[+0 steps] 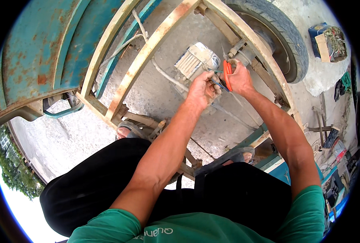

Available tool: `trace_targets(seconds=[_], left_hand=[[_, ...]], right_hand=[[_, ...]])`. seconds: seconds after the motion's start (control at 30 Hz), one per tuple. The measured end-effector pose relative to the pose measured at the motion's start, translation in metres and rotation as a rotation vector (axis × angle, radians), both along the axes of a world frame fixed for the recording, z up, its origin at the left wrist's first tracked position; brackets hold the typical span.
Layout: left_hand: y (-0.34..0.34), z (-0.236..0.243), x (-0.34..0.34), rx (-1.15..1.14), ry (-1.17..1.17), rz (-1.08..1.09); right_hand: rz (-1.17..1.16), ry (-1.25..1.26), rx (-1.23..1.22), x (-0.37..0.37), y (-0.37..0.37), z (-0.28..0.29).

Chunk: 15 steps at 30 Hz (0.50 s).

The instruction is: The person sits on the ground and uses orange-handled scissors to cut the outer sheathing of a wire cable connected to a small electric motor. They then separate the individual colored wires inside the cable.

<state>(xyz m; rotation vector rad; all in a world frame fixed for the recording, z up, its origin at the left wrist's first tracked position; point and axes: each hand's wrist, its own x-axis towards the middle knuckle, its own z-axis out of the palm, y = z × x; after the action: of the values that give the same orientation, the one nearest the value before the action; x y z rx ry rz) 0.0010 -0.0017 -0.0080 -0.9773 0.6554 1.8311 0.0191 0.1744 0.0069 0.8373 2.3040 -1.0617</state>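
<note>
My right hand [241, 77] is wrapped round the orange handles of a pair of scissors [228, 73], whose thin blades point up and away from me. Close beside it, my left hand [204, 89] pinches thin insulated wires [215, 82], one bluish and one greenish. The wires run across the small gap between both hands, and their ends are partly hidden by the fingers. Just beyond my left hand, a dusty finned electric motor [194, 60] sits low within the metal frame. A pale cable [168, 76] passes near it.
Beige metal frame bars [147, 50] surround the work. A tyre [287, 34] stands at the far right, and a rusty teal panel [38, 52] at the left. My sandalled feet [127, 130] rest by the near frame. Far right lies a box of tangled material [323, 44].
</note>
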Motion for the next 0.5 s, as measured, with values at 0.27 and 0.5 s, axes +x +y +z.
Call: trace_targets(seconds=[0.27,0.5], left_hand=[[0.001,-0.02,0.013,0.085,0.087,0.089],[-0.002,-0.013,0.015,0.109,0.105,0.106]], right_hand=[[0.033,0.042,-0.019,-0.002,0.005,-0.009],[0.051,0.005,0.007,0.001,0.003,-0.009]])
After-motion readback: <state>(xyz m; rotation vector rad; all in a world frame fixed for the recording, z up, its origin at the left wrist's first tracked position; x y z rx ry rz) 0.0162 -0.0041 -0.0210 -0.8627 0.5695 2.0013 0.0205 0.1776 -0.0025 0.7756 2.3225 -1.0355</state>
